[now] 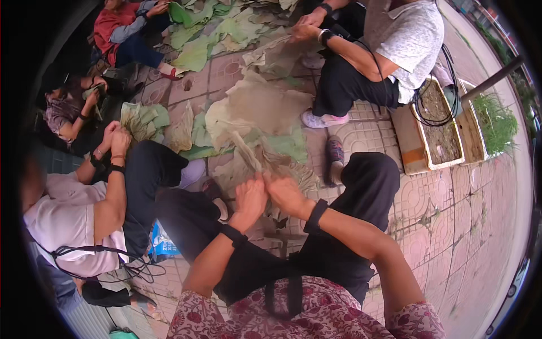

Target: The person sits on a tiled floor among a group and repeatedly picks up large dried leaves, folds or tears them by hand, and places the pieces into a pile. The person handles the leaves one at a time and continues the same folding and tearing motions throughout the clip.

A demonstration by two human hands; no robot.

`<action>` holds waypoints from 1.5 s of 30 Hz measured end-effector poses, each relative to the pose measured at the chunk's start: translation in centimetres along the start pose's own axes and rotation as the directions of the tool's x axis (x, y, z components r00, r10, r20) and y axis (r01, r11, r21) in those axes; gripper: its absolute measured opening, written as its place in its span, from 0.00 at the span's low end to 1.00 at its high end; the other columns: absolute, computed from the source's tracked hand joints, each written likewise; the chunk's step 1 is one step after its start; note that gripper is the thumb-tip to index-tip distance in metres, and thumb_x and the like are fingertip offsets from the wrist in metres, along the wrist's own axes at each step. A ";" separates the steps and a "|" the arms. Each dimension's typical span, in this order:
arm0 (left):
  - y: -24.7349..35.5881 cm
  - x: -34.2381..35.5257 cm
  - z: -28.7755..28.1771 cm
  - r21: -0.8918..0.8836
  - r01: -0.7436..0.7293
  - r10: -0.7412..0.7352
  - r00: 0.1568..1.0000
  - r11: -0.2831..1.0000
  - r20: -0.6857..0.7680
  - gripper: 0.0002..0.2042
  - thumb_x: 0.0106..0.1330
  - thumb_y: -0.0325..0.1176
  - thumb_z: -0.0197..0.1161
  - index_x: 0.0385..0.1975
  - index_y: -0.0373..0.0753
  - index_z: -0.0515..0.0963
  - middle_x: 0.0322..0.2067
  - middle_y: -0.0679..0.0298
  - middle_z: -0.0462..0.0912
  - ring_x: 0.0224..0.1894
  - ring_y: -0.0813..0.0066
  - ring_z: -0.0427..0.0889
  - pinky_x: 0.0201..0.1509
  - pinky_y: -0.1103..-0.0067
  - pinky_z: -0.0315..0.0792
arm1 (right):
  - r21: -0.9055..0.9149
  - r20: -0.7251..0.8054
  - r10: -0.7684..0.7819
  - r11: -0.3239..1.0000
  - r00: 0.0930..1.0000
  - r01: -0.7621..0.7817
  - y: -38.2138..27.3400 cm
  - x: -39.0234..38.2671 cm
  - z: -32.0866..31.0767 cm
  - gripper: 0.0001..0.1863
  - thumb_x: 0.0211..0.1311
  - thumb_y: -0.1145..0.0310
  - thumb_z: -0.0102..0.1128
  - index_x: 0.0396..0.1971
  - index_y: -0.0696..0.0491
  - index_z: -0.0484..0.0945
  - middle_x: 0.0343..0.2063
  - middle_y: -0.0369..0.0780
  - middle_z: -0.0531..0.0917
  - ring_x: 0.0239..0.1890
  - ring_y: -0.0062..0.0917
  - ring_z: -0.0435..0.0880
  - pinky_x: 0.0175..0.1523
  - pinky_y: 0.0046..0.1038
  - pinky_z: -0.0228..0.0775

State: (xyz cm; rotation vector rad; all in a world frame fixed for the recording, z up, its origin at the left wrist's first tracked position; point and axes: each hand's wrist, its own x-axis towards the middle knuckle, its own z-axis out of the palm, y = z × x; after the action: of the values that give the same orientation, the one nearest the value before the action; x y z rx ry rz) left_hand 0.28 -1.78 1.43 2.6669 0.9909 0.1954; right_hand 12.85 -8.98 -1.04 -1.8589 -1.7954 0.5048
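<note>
- Fingers of L hand point(250, 199) & R hand point(287, 195) side by side, pinched nearly closed on a dry leaf point(282, 163) — exact grip partly hidden.
- Held leaf's just ahead of the hands, bunched nr fingertips, spreading wider beyond.
- Progress: looks mid-handling, this leaf not finished; no. done — can't tell.
- Apparently left: more leaves point(265, 104), brown + green, spread on paving point(429, 203) ahead, out of these hands.

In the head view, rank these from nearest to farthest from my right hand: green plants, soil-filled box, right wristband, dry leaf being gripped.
1. Dry leaf: held by the right hand.
2. Right wristband: just behind that hand.
3. Soil-filled box: off to the right.
4. Green plants: farther right, past that box.
</note>
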 end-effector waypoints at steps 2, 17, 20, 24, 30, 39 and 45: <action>0.1 -0.2 0.2 -0.002 0.010 -0.010 0.999 1.000 0.051 0.09 0.57 0.27 0.56 0.37 0.31 0.72 0.26 0.45 0.80 0.30 0.41 0.80 0.34 0.54 0.72 | -0.154 0.037 -0.037 0.987 0.999 0.042 -0.2 -0.2 -1.0 0.14 0.52 0.73 0.56 0.40 0.62 0.73 0.24 0.49 0.82 0.30 0.43 0.84 0.35 0.43 0.73; 0.2 -0.9 0.7 -0.101 -0.148 0.156 0.984 0.984 0.083 0.08 0.55 0.27 0.57 0.32 0.30 0.74 0.28 0.46 0.79 0.30 0.46 0.82 0.33 0.59 0.74 | -0.066 0.208 -0.079 0.993 0.975 0.095 1.2 -1.4 -0.3 0.16 0.46 0.77 0.56 0.39 0.63 0.72 0.27 0.54 0.81 0.32 0.49 0.82 0.37 0.43 0.74; -0.2 -0.9 1.1 -0.131 -0.129 0.135 0.990 0.983 0.034 0.07 0.56 0.27 0.56 0.31 0.29 0.74 0.28 0.46 0.79 0.29 0.47 0.81 0.32 0.59 0.74 | -0.030 0.214 -0.111 0.992 0.971 0.120 1.2 -1.3 -0.8 0.15 0.46 0.77 0.56 0.38 0.63 0.72 0.27 0.54 0.81 0.29 0.50 0.82 0.35 0.44 0.74; -0.9 -1.2 1.1 -0.199 -0.049 0.055 0.998 0.979 0.024 0.06 0.58 0.27 0.55 0.31 0.29 0.73 0.26 0.46 0.79 0.29 0.48 0.81 0.31 0.60 0.73 | -0.051 0.135 -0.016 0.998 0.991 0.023 0.0 -1.0 -1.4 0.09 0.51 0.76 0.56 0.34 0.60 0.73 0.20 0.54 0.80 0.28 0.48 0.83 0.35 0.45 0.74; -0.3 -1.6 0.9 -0.198 -0.053 0.070 0.994 0.979 0.082 0.07 0.57 0.27 0.56 0.32 0.30 0.74 0.26 0.48 0.80 0.29 0.49 0.82 0.30 0.59 0.73 | -0.077 0.015 -0.017 0.997 1.000 0.018 0.1 -0.7 0.3 0.09 0.51 0.76 0.56 0.33 0.60 0.72 0.21 0.54 0.81 0.26 0.49 0.82 0.35 0.45 0.74; -1.0 -1.5 1.0 -0.159 -0.121 0.121 0.993 0.980 -0.010 0.06 0.54 0.27 0.58 0.26 0.30 0.76 0.24 0.45 0.80 0.29 0.44 0.81 0.32 0.57 0.74 | -0.102 0.130 -0.025 0.994 0.991 0.039 -0.3 -0.5 0.1 0.12 0.53 0.75 0.53 0.39 0.60 0.71 0.29 0.54 0.82 0.30 0.50 0.82 0.37 0.46 0.73; -0.8 -1.3 1.6 -0.218 -0.007 -0.006 0.998 0.976 -0.059 0.06 0.53 0.28 0.59 0.22 0.31 0.77 0.23 0.45 0.80 0.27 0.44 0.81 0.31 0.58 0.74 | -0.173 -0.004 -0.123 0.978 0.992 0.120 0.1 0.6 0.2 0.15 0.49 0.76 0.57 0.39 0.63 0.72 0.19 0.51 0.81 0.24 0.46 0.83 0.33 0.42 0.73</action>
State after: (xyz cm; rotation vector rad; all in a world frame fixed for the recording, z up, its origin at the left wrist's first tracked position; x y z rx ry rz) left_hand -0.78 -2.40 -0.36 2.4736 0.9284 0.3635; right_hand 12.81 -8.33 -1.22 -1.8440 -1.9835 0.2985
